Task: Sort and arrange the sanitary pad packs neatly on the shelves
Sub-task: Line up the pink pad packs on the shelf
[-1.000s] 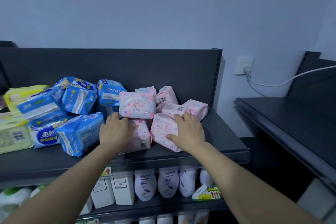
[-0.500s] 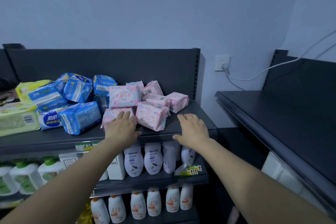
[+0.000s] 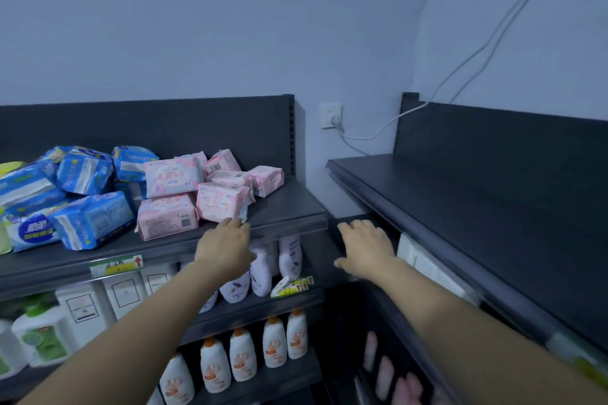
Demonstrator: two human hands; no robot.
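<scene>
So at this point my left hand (image 3: 225, 246) was the closer one: fingers loose and spread, gripping nothing, tips right at the bottom corner of the front pink pack (image 3: 219, 205). That pack sat just up and ahead of it near the lip of the top shelf (image 3: 289, 207), long side running along the edge. My right hand (image 3: 365, 248) hung slack and bare too, well off right, past the shelf end. I'd guess left goes first.

Bare left hand (image 3: 227, 245), bare right hand (image 3: 365, 248), both forearms (image 3: 131, 322) bare to the frame edge.
</scene>
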